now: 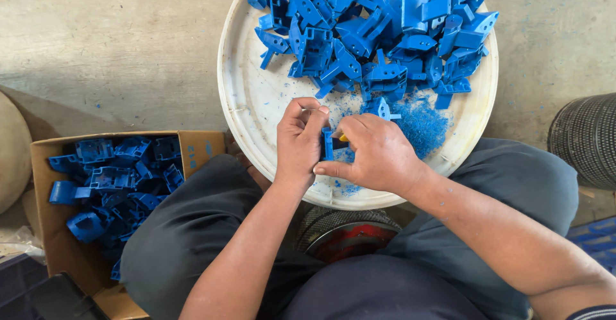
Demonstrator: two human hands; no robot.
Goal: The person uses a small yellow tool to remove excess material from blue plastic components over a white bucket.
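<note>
Both hands meet over the near part of a round white tray (239, 95). My left hand (299, 142) pinches a small blue plastic part (329, 144) by its left side. My right hand (377, 154) is closed around a small tool with a yellow bit (344, 138) showing, pressed against that same part. Most of the tool is hidden in the fist. A heap of several blue plastic parts (375, 28) fills the far half of the tray. Blue shavings (420, 124) lie just right of my hands.
A cardboard box (192, 148) at the left holds several more blue parts (112, 179). A dark ribbed cylinder (587, 137) stands at the right edge. My knees in dark trousers flank the tray, with a round metal and red object (350, 236) between them. The floor is bare concrete.
</note>
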